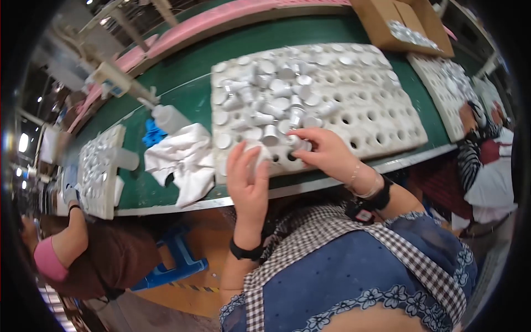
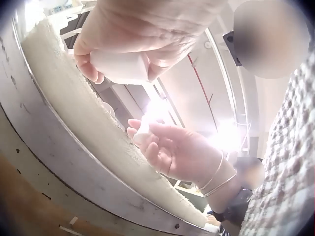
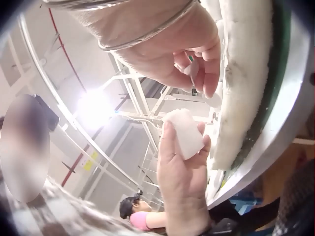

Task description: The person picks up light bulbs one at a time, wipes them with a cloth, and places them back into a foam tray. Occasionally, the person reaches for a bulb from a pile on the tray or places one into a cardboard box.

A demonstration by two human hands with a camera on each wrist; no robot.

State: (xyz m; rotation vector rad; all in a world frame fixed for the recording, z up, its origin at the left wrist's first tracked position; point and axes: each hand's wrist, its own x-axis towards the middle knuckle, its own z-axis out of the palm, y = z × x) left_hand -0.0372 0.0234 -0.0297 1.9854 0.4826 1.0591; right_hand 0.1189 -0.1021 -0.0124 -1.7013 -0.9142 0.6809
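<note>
My left hand [image 1: 248, 185] grips a white sponge-like block [image 3: 184, 132] between thumb and fingers, over the front edge of a white foam tray [image 1: 381, 119] full of holes. In the left wrist view the block's [image 2: 120, 66] smooth face shows below the palm. Close on the right, my right hand [image 1: 333, 154] pinches a small white and silver cup-shaped cap [image 1: 298, 143] above the tray's front holes. The cap [image 3: 193, 67] is partly hidden by fingers in the right wrist view. Many similar caps [image 1: 271, 134] lie heaped or seated across the tray's left and middle.
Left of the tray, a white cloth [image 1: 185, 160] lies on the green table [image 1: 135, 185], with a blue crumpled cloth [image 1: 154, 133] and a white bottle [image 1: 170, 119] behind it. A cardboard box [image 1: 406, 25] stands at back right. Other people work at trays on either side.
</note>
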